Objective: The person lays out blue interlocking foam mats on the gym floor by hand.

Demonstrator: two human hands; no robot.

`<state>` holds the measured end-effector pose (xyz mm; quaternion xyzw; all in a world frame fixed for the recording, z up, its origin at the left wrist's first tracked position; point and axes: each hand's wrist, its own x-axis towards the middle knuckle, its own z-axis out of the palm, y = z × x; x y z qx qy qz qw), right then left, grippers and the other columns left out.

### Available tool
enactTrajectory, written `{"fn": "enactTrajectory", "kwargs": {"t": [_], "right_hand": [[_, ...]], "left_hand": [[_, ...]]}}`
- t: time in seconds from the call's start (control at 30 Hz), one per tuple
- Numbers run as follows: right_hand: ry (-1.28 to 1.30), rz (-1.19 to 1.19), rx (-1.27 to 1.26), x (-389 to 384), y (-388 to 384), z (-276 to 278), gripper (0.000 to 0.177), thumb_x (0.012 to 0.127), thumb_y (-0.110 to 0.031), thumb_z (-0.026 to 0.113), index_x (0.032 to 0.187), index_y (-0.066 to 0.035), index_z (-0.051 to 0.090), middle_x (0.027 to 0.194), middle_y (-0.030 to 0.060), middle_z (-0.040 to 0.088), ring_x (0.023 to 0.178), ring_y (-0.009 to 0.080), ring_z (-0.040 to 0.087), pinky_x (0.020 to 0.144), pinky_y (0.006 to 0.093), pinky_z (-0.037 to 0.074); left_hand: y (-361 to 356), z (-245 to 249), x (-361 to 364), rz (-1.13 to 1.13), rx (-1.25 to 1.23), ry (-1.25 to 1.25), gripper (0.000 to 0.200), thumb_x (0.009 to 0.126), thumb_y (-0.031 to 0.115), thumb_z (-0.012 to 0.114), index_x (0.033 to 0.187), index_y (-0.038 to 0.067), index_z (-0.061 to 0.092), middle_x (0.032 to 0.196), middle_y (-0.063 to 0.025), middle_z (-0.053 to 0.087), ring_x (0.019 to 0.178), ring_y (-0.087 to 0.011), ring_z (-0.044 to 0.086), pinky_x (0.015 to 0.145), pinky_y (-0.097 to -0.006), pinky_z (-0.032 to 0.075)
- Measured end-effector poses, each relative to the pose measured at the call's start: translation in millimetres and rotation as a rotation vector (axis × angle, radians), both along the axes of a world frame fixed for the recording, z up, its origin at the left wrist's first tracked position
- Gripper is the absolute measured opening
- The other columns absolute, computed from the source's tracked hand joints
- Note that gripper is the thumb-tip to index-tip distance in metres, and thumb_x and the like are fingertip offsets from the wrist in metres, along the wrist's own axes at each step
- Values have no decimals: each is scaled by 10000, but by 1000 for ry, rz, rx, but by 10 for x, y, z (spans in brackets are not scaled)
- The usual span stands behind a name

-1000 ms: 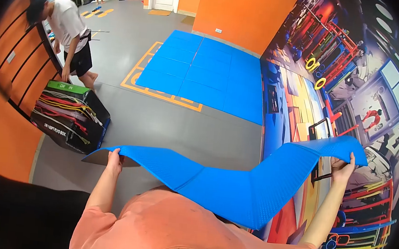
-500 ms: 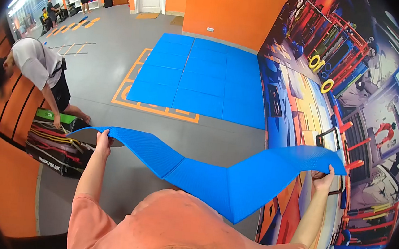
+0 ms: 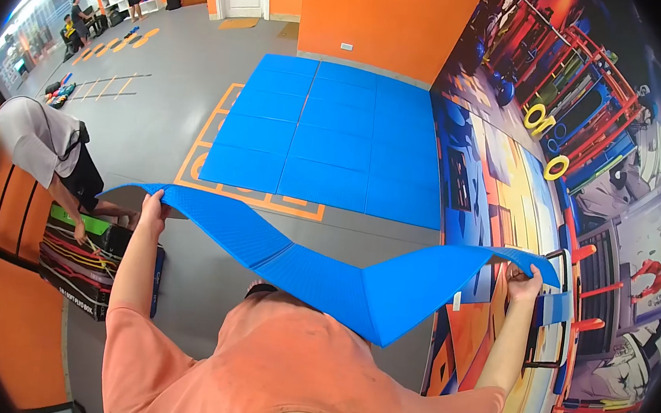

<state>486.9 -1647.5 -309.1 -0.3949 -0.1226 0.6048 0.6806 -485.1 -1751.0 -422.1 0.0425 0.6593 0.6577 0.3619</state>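
Stretched between my hands is a blue folding exercise mat (image 3: 317, 272), sagging in the middle and creased along its fold lines. My left hand (image 3: 153, 211) grips the near edge toward its left end, thumb on top. On the right, my right hand (image 3: 524, 284) is closed around the edge near the other end, its fingers partly under the mat. The mat is in the air in front of my chest. Beyond it, a large area of blue mats (image 3: 333, 132) lies flat on the floor against the orange wall.
At left, a person in a light shirt (image 3: 42, 138) bends over a black plyo box (image 3: 75, 294) with resistance bands on it. A mural wall (image 3: 497, 190) runs along my right. Orange floor markings (image 3: 268, 199) edge the laid mats. Other people are far back left.
My hands and the held mat have shifted slightly left in view, the left hand a little higher. The mat stays gripped at both ends. The view has moved somewhat, and the bending person appears lower.
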Motion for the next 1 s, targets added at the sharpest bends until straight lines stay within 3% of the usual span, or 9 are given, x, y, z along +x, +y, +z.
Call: {"fn": "enactTrajectory", "kwargs": {"t": [0.3, 0.57, 0.63, 0.7, 0.73, 0.77, 0.83, 0.9, 1.0], "right_hand": [[-72, -262, -119, -406, 509, 346, 219, 880, -266, 558, 1025, -105, 591, 935, 74, 644, 806, 246, 576, 756, 408, 475], [-67, -243, -243, -96, 546, -479, 364, 930, -317, 549, 1229, -110, 560, 1221, 102, 607, 1059, 306, 587, 892, 471, 490], [-84, -300, -311, -156, 488, -708, 453, 971, -318, 495, 1369, -103, 488, 1384, 107, 521, 1234, 326, 513, 1037, 519, 421], [-65, -253, -312, -232, 404, -996, 447, 986, -300, 483, 1379, -88, 473, 1389, 117, 514, 1247, 335, 503, 1048, 526, 409], [-49, -201, -308, -280, 375, -1099, 441, 1001, -282, 472, 1389, -73, 458, 1395, 126, 507, 1260, 344, 493, 1060, 532, 397], [-46, -198, -309, -415, 333, -1177, 441, 1001, -282, 472, 1389, -73, 458, 1395, 126, 507, 1260, 344, 493, 1060, 532, 397], [0, -73, -346, -743, 213, -1276, 412, 1036, -232, 423, 1419, -80, 411, 1424, 134, 479, 1273, 331, 483, 1093, 513, 377], [140, 89, -313, -761, 119, -1844, 433, 1035, -240, 439, 1430, -69, 395, 1468, 160, 428, 1326, 365, 432, 1098, 578, 353], [209, 85, -361, -1054, -78, -2361, 423, 1039, -219, 433, 1445, -114, 380, 1480, 140, 416, 1337, 349, 417, 1118, 592, 317]], "left_hand": [[571, 312, -472, -43, 92, -54, 145, 991, 231, 549, 1129, 194, 525, 1009, 13, 665, 908, -156, 653, 848, -357, 494], [111, -430, -682, 58, -61, -145, 271, 1031, 356, 484, 1266, 225, 519, 1191, 1, 635, 999, -194, 618, 856, -387, 481], [-121, -832, -881, 43, -199, -233, 269, 1011, 394, 518, 1225, 230, 533, 1103, -6, 645, 1015, -206, 608, 824, -413, 470], [-393, -1247, -928, 136, -202, -380, 222, 1025, 389, 475, 1039, 211, 608, 928, 36, 651, 787, -157, 620, 631, -357, 412], [-499, -1194, -726, 145, -380, -364, 216, 1023, 385, 466, 1012, 221, 606, 898, 57, 650, 737, -144, 621, 619, -346, 402], [-692, -1359, -649, 111, -415, -391, 240, 997, 424, 508, 1023, 205, 603, 895, 52, 648, 816, -156, 651, 640, -356, 415], [-909, -1413, -194, 239, -520, -407, 347, 949, 458, 575, 1096, 143, 580, 1039, 14, 652, 906, -197, 668, 672, -388, 445], [-1220, -1691, 43, 200, -511, -448, 425, 971, 424, 552, 1246, 103, 513, 1190, -6, 609, 964, -236, 668, 656, -407, 461], [-1524, -1790, 456, 167, -542, -504, 464, 991, 408, 517, 1379, 166, 437, 1234, -28, 591, 1060, -271, 647, 737, -409, 470]]}}
